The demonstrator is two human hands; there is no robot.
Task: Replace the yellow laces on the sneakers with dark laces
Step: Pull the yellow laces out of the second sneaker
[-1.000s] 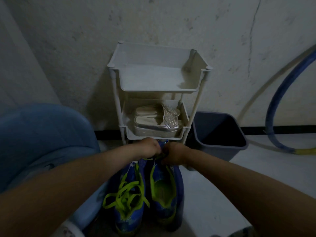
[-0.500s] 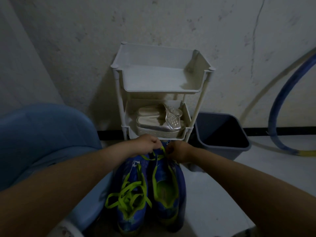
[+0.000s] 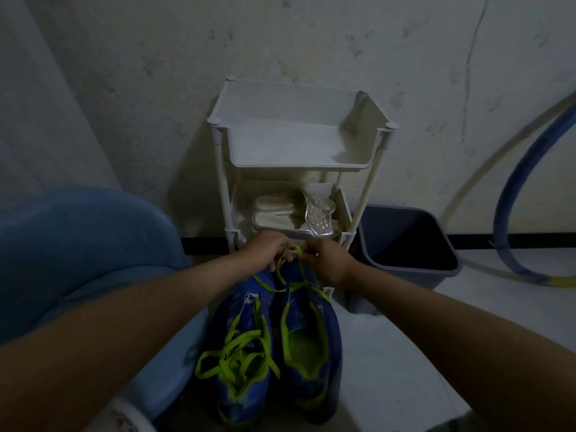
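Head cam showed the blue sneakers (image 3: 330, 332) side by side on the floor (image 3: 389, 353), left hand (image 3: 265, 249) and right hand (image 3: 330, 263) fingers both pinching the yellow lace (image 3: 294, 252) up by the toes.

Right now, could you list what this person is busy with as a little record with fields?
Hands: left hand and right hand both pinch a yellow lace at the sneakers' far end
Right sneaker: blue, no lace crossing its green inside
Left sneaker: blue, other yellow lace threaded but loose
Dark laces: none in view
Behind: white rack, silver sandals on its lower shelf
Beside the rack: dark bin, blue hose
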